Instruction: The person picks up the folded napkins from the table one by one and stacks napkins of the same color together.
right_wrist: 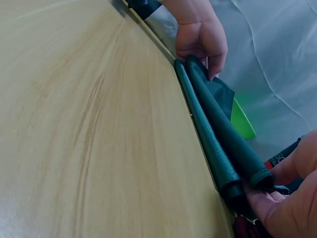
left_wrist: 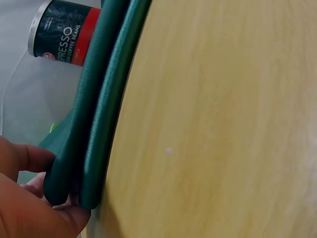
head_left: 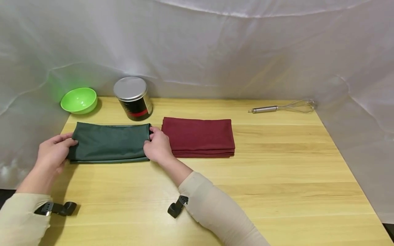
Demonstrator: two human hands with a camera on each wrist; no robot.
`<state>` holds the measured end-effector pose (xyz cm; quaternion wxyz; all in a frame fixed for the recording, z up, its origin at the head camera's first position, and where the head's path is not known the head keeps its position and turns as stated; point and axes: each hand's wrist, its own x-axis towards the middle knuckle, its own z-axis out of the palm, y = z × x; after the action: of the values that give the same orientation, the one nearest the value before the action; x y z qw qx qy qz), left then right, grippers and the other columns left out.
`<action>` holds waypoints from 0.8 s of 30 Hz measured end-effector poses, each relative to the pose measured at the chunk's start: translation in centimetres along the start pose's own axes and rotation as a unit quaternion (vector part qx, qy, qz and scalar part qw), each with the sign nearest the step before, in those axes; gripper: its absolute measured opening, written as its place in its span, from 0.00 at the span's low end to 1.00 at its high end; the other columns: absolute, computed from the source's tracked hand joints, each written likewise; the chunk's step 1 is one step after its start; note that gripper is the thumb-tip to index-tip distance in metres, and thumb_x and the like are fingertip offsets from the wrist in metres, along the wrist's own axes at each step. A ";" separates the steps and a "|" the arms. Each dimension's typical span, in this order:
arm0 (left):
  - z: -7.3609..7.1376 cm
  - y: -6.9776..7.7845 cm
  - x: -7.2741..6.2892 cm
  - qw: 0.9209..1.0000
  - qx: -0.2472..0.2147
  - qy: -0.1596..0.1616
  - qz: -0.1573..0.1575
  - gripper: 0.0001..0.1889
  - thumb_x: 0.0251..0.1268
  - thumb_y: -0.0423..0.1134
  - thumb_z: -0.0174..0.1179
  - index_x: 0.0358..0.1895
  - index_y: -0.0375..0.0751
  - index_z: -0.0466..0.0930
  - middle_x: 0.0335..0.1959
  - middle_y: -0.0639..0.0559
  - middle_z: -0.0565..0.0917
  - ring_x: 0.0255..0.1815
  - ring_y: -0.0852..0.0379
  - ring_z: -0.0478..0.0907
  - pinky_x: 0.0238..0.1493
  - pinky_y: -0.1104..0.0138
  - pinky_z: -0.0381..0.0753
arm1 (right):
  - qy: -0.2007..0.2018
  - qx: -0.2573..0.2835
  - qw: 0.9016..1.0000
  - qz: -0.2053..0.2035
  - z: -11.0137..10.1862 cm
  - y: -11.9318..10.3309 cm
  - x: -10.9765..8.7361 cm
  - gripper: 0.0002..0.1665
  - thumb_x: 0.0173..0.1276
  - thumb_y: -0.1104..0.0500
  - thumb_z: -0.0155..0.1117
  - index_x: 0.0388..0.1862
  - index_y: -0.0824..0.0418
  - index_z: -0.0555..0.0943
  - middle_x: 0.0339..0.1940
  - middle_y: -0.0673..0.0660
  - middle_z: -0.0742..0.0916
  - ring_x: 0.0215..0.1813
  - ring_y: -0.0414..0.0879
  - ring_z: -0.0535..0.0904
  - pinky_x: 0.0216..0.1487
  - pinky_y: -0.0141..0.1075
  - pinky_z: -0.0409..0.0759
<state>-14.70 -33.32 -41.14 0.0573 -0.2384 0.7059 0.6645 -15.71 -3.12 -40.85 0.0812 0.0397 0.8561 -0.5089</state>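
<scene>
A folded dark green cloth [head_left: 110, 141] lies at the left of the table. Its left end is pinched by my left hand [head_left: 54, 152], thumb on top. My right hand [head_left: 158, 145] pinches the right end near the fold. Both wrist views show two thick rolled folds along the near side of the cloth [left_wrist: 99, 94], with fingers between the layers at each end. Close beside the right hand lies a folded dark red cloth [head_left: 198, 135], stacked in several layers; neither hand grips it.
Behind the green cloth stand a bright green bowl [head_left: 79, 101] and a black coffee can [head_left: 133, 99] with a silver lid. A metal whisk [head_left: 281, 107] lies at the back right. Pale sheeting [head_left: 215, 51] hangs round the wooden table [head_left: 277, 188].
</scene>
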 end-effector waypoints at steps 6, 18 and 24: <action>0.6 0.2 0.3 0.979 0.194 0.054 0.031 0.16 0.71 0.43 0.59 0.59 0.51 0.77 0.45 0.59 0.71 0.34 0.61 0.68 0.24 0.71 0.72 | 0.012 -0.008 1.000 -0.014 0.0 0.0 -0.2 0.31 0.69 0.65 0.63 0.71 0.59 0.72 0.45 0.51 0.85 0.51 0.44 0.80 0.54 0.37 0.78; 0.9 -0.7 -0.6 0.956 0.274 0.103 0.034 0.28 0.70 0.45 0.61 0.69 0.36 0.71 0.41 0.60 0.75 0.43 0.60 0.68 0.31 0.79 0.73 | -0.009 -0.041 0.997 -0.072 -0.1 0.1 -1.9 0.39 0.69 0.60 0.63 0.78 0.60 0.63 0.68 0.55 0.78 0.66 0.47 0.74 0.60 0.41 0.75; 0.9 -0.5 -1.6 0.948 0.303 0.080 0.059 0.33 0.72 0.48 0.58 0.72 0.31 0.66 0.50 0.50 0.76 0.45 0.58 0.69 0.30 0.78 0.72 | -0.039 -0.036 0.995 -0.088 -1.1 0.1 -3.4 0.38 0.70 0.58 0.63 0.77 0.60 0.64 0.72 0.53 0.73 0.72 0.45 0.66 0.67 0.40 0.68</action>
<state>-13.27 -32.02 -41.07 0.0307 -0.2201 0.8890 0.4004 -12.46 -2.10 -39.81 0.0708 -0.0582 0.8700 -0.4844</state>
